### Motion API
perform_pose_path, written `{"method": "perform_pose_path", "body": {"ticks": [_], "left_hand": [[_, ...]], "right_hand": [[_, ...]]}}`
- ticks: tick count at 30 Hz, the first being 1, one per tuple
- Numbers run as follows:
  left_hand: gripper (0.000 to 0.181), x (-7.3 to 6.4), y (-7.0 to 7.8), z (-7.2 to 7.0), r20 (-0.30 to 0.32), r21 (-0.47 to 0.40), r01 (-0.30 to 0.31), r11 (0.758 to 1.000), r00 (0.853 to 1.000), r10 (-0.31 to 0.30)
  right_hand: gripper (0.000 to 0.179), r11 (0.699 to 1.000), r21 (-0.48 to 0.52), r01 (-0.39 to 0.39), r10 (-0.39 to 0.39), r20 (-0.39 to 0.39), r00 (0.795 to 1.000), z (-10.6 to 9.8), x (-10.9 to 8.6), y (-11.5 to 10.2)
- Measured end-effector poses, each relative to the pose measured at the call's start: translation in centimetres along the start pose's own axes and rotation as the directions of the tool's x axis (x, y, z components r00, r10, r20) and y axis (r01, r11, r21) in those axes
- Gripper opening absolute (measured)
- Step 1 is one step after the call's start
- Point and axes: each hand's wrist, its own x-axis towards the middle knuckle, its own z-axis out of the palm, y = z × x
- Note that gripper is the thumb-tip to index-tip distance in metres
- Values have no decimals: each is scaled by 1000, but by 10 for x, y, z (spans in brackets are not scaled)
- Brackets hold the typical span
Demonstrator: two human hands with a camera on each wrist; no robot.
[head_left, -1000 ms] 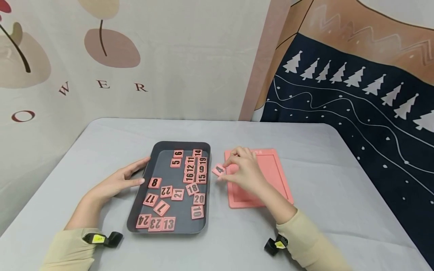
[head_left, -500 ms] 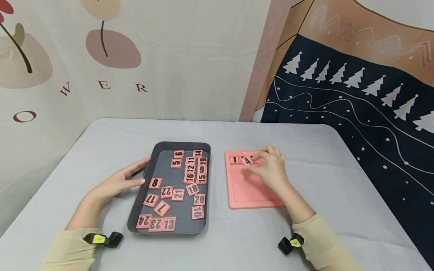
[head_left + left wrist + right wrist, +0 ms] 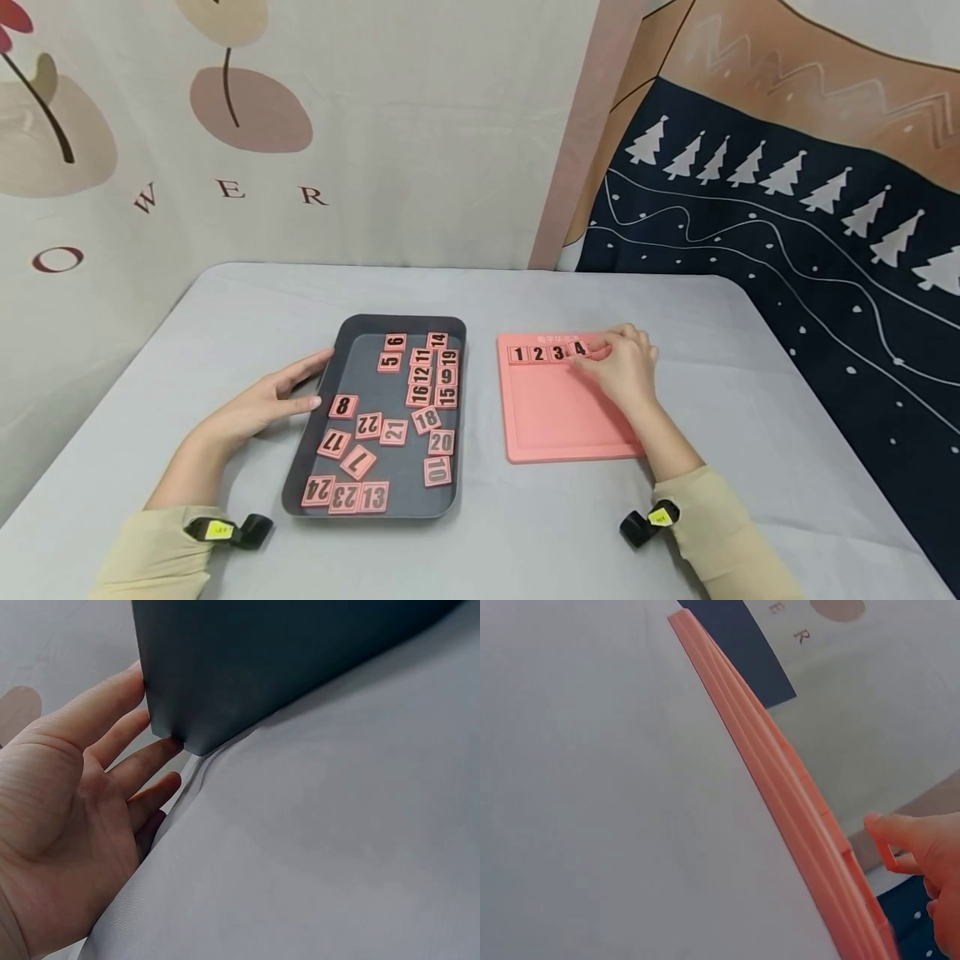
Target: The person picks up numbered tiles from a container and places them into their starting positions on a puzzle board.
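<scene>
A dark grey tray [image 3: 408,483] holds several pink number tiles, some turned sideways or upside down. My left hand [image 3: 255,410] touches the tray's left side with thumb and fingers fairly straight; the left wrist view has the fingertips against the tray wall [image 3: 225,667]. To the right lies a pink board [image 3: 562,417] with a raised rim. Tiles 1 [image 3: 518,355], 2 [image 3: 537,354] and 3 [image 3: 557,353] stand in a row along its top. My right hand [image 3: 626,367] pinches the 4 tile [image 3: 578,348] beside the 3, slightly tilted; fingers partly cover it.
A white cloth [image 3: 525,533] covers the table. A pale printed curtain [image 3: 427,150] hangs behind, and a dark blue cloth with white trees [image 3: 720,217] is at the right. A strip of tablecloth separates tray and board.
My right hand has carried the 4 tile rightward from the gap between tray and board to the board's top row, uncovering tiles 1, 2 and 3. The left hand stays on the tray.
</scene>
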Motion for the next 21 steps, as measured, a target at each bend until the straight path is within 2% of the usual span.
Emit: {"method": "perform_pose_path", "body": {"ticks": [11, 21], "left_hand": [[69, 0, 1, 0, -3, 8, -2, 1000, 1000, 2], [69, -1, 3, 1, -7, 22, 4, 1000, 1000, -4]], "right_hand": [[36, 990, -107, -96, 99, 20, 995, 4, 2, 8], [41, 988, -119, -98, 105, 58, 993, 11, 4, 12]]}}
